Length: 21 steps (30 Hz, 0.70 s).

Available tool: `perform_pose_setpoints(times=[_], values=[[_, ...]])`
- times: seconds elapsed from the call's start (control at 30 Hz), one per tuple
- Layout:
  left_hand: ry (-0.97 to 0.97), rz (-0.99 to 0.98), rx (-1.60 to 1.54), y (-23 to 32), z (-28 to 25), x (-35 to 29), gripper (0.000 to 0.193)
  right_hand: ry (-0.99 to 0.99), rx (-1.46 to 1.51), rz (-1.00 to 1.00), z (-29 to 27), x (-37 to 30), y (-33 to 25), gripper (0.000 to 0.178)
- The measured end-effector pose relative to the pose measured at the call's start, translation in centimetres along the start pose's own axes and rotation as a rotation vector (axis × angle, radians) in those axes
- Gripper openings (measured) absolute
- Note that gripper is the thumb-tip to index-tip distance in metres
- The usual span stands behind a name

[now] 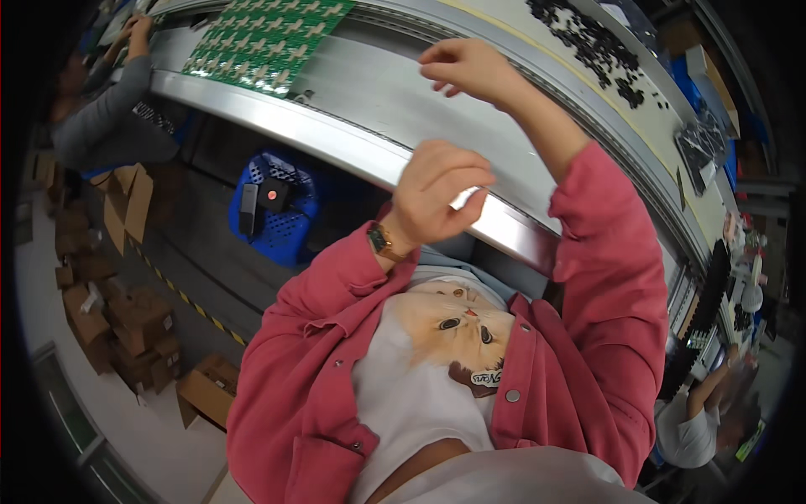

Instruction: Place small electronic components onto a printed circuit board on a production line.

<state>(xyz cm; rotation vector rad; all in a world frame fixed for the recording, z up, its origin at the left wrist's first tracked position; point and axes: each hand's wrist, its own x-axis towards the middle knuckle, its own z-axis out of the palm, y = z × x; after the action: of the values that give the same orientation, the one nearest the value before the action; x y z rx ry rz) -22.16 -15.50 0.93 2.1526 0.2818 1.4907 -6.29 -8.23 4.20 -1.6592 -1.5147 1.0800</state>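
My left hand (438, 195), with a gold watch (383, 240) on its wrist, hovers over the near metal rail (353, 144) of the conveyor. Its fingers are loosely curled and the thumb stands apart from them; a bright patch of the rail seems to show through the gap. Farther right, my right hand (472, 69) reaches over the conveyor bed (382, 84) toward its far side. Its fingers are bent and a little apart, and I see nothing in them. A green circuit board panel (264, 42) with rows of light patches lies on the conveyor to the left.
Many small black parts (592, 46) lie on the far ledge, near a dark plastic bag (701, 149). Below the rail stands a blue stool (290, 223) holding black items. Cardboard boxes (138, 319) fill the left floor. Co-workers (117, 109) sit at far left and lower right.
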Motion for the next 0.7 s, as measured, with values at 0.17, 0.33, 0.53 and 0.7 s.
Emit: perform_pose_setpoints(times=[0.17, 0.33, 0.53, 0.7], values=[[0.056, -0.001, -0.069, -0.4, -0.4, -0.7, 0.008, -0.096, 0.313, 0.067, 7.0, 7.9, -1.5, 0.028], [0.103, -0.006, -0.112, -0.6, -0.4, -0.9, 0.006, -0.025, 0.579, 0.214, 10.5, 11.2, -2.6, 0.024], [0.118, 0.016, -0.074, -0.9, -0.3, -1.1, 0.007, 0.011, 0.632, 0.228, 11.9, 13.1, -2.2, 0.019], [0.125, 0.022, -0.069, -0.7, -0.3, -1.0, 0.008, 0.010, 0.738, 0.217, 12.1, 13.4, -2.1, 0.013]])
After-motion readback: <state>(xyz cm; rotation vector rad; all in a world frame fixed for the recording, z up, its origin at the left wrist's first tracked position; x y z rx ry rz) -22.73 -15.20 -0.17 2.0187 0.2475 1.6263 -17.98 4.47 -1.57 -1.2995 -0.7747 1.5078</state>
